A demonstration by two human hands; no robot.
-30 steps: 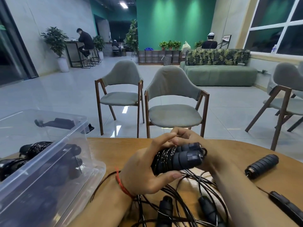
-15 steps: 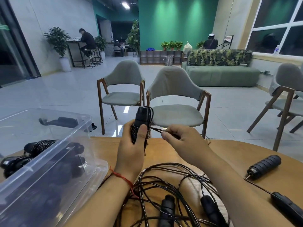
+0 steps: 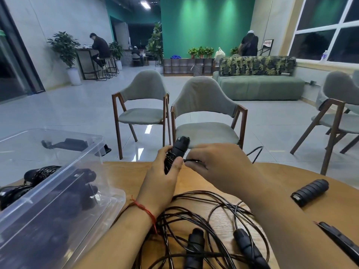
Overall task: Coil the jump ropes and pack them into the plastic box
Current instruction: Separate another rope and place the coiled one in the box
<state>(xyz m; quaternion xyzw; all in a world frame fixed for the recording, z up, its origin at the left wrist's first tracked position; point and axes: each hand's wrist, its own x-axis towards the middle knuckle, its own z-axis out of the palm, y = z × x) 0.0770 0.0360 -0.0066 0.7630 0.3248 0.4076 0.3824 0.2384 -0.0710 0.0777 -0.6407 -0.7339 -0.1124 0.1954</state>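
My left hand [image 3: 162, 177] grips a pair of black jump rope handles [image 3: 175, 152] held upright, with cord wound round them. My right hand [image 3: 219, 166] pinches the black cord end [image 3: 191, 161] right beside the handles; a loop of cord sticks out beyond the hand at the table's far edge. A tangle of loose black rope [image 3: 206, 226] with two handles lies on the wooden table [image 3: 275, 177] under my forearms. The clear plastic box [image 3: 58, 191] at the left holds several coiled black ropes.
A ribbed black handle [image 3: 310, 192] lies at the right of the table, a flat black object [image 3: 340, 238] nearer me at the right edge. Two grey chairs [image 3: 206, 113] stand just beyond the table. People sit and stand far off in the room.
The bundle went from lying sideways between both hands to upright in my left hand. My right hand moved to its right side and now pinches the cord, pulling it a little rightward.
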